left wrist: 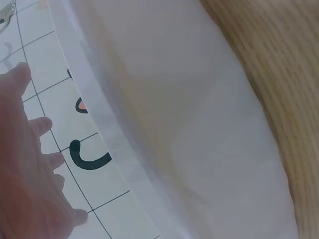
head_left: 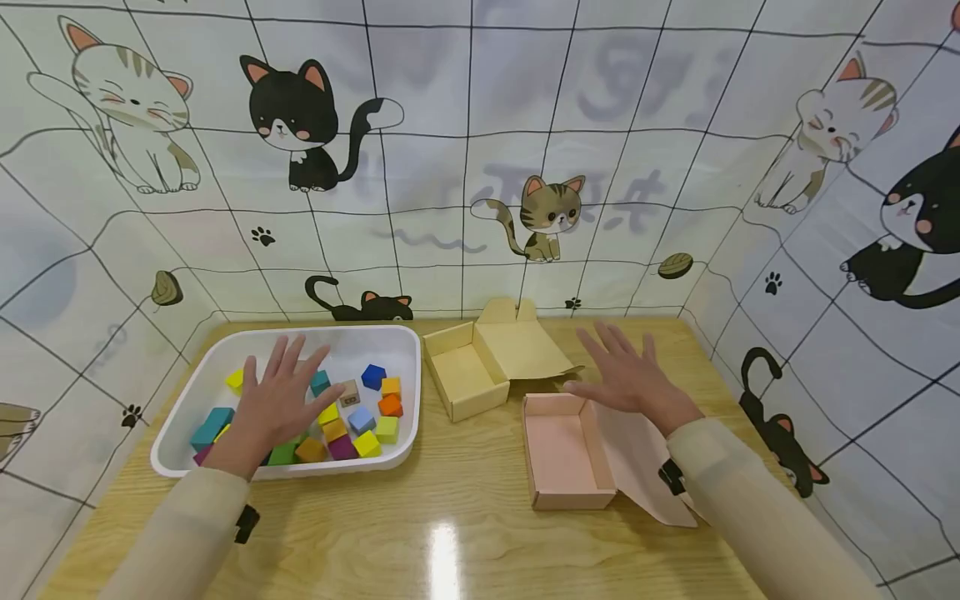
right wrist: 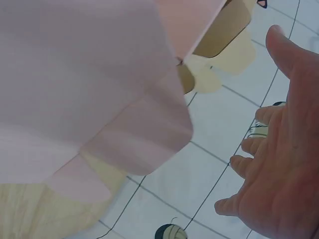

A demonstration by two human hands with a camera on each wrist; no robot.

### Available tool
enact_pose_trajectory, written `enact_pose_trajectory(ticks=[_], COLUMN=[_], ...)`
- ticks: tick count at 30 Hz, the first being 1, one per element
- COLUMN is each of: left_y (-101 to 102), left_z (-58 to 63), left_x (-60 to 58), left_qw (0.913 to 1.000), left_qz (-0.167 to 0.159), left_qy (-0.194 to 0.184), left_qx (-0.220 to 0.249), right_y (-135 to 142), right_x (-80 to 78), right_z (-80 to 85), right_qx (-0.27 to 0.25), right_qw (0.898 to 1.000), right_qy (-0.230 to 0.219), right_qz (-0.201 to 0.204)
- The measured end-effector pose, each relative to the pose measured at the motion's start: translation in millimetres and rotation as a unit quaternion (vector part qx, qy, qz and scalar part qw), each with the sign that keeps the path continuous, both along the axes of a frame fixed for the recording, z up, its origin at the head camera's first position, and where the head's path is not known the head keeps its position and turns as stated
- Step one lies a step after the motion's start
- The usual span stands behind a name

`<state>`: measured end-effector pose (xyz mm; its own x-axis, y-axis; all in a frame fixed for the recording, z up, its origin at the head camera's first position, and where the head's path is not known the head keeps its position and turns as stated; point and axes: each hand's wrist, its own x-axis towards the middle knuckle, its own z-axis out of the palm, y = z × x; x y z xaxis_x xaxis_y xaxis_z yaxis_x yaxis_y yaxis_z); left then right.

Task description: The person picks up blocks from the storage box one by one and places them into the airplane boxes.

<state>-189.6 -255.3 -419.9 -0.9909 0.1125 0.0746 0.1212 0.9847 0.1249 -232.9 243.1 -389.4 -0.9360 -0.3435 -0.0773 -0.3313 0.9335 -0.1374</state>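
Observation:
My left hand [head_left: 273, 404], fingers spread, hovers over a white plastic tub [head_left: 414, 367] of coloured wooden cubes, among them a dark blue cube [head_left: 373, 377] and a red-orange cube [head_left: 391, 405]. In the left wrist view that hand [left wrist: 30, 169] shows at the left, beside the tub's wall [left wrist: 209, 124]. My right hand [head_left: 626, 375], also spread, is above the lid side of an open pink box [head_left: 566, 450]. The right wrist view has this hand [right wrist: 284, 154] apart from the pink lid flap [right wrist: 144, 129]. Neither hand holds anything.
Behind the pink box lies an open yellow box [head_left: 468, 371], its lid [head_left: 525, 350] folded out to the right. All stand on a wooden table [head_left: 360, 533]. A cat-printed cloth [head_left: 450, 167] rises along the back and both sides.

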Motion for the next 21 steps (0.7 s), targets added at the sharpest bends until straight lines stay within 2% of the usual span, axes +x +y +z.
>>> enact_pose_trajectory(ticks=[4, 8, 16, 21], left_y=[1.3, 1.5, -14.2, -33.4], left_z=[3.5, 1.6, -18.2, -22.6], left_x=[9.2, 17.4, 28.2, 38.3], left_qw=[0.9999, 0.9997, 0.9993, 0.9978], left_qz=[-0.009, -0.017, 0.004, 0.017], left_qy=[0.0, 0.008, 0.017, 0.039], left_qx=[0.012, 0.016, 0.034, 0.05], right_y=[-11.2, -24.4, -54.3, -74.6], right_x=[-1.6, -1.7, -4.4, -6.0], right_z=[6.3, 15.2, 26.4, 29.1], right_qx=[0.001, 0.001, 0.008, 0.027], right_qw=[1.0, 0.999, 0.995, 0.989], right_qy=[0.014, 0.02, 0.036, 0.059], right_qz=[0.025, 0.045, 0.094, 0.132])
